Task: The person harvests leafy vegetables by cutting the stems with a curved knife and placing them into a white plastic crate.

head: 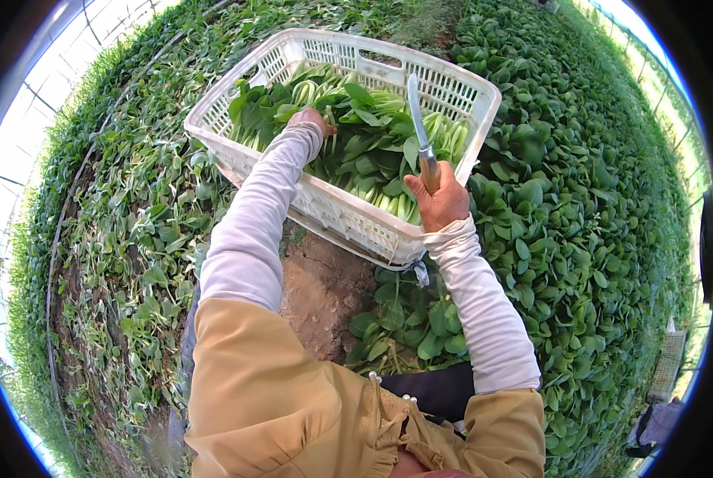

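A white slatted plastic crate (485,98) sits before me, tilted across the view. Layers of leafy greens (365,161), which look like bok choy, lie inside with pale stems and dark leaves. My left hand (311,121) reaches over the near rim into the crate. Thin pale stems (330,113) show at its thumb, and the hand appears closed on them; its fingers are partly hidden. At the crate's near right corner, my right hand (441,197) grips the wooden handle of a knife (416,110). The curved blade points up and away, above the greens.
Dense leafy plants (571,239) grow on the right. Low, flattened leaves (147,257) cover the ground on the left, crossed by a thin pipe or hose (57,239). Bare soil (326,287) shows below the crate. Another pale crate (667,364) stands at the far right.
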A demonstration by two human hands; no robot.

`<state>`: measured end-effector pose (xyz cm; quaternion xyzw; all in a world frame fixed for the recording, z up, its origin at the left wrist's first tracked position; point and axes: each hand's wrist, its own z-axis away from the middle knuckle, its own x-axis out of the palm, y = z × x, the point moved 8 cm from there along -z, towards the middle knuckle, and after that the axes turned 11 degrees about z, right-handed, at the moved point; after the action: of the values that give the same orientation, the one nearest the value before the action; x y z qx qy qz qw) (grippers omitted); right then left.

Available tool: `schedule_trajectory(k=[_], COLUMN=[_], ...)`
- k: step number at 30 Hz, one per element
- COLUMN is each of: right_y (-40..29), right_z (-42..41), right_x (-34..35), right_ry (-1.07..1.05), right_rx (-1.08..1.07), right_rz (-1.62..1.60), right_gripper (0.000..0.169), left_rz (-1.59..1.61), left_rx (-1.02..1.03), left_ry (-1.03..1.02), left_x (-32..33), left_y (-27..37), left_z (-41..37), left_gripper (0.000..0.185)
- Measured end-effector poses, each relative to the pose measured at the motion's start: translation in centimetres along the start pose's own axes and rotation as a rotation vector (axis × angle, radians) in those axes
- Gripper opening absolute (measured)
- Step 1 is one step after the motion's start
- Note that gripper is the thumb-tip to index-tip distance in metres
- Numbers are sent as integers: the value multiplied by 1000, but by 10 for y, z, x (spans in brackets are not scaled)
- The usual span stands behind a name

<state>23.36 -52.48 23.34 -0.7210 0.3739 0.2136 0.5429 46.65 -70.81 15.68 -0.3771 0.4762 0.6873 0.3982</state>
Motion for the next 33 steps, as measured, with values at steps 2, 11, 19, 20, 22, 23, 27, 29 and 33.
schedule_trajectory(k=[2,11,19,20,22,23,27,29,33], right_y=[4,6,1,0,-4,0,0,11,12], right_z=[0,0,-3,-3,-2,-1,0,0,0], right_x=[-1,-1,-5,-6,-2,-6,-5,-6,-5], right_ry=[-11,-6,9,12,-3,-5,31,10,-4], right_rx=[10,-2,-12,-12,4,16,14,32,23], right_rz=[48,8,36,31,-4,23,-11,-3,-73], right_gripper=[43,40,37,37,37,37,37,38,37], left_rz=[27,926,-536,-600,-373,-225,-124,-216,-366], left_rx=[-20,458,-66,128,519,559,492,445,420], left_ry=[52,469,767,730,559,446,150,75,-162], left_x=[-3,-143,-219,-206,-174,-147,-66,-10,160], left_y=[5,-40,-57,-29,35,69,139,150,74], left_z=[3,28,61,54,34,18,-24,-18,-98], left_gripper=[49,20,40,41,40,38,50,65,66])
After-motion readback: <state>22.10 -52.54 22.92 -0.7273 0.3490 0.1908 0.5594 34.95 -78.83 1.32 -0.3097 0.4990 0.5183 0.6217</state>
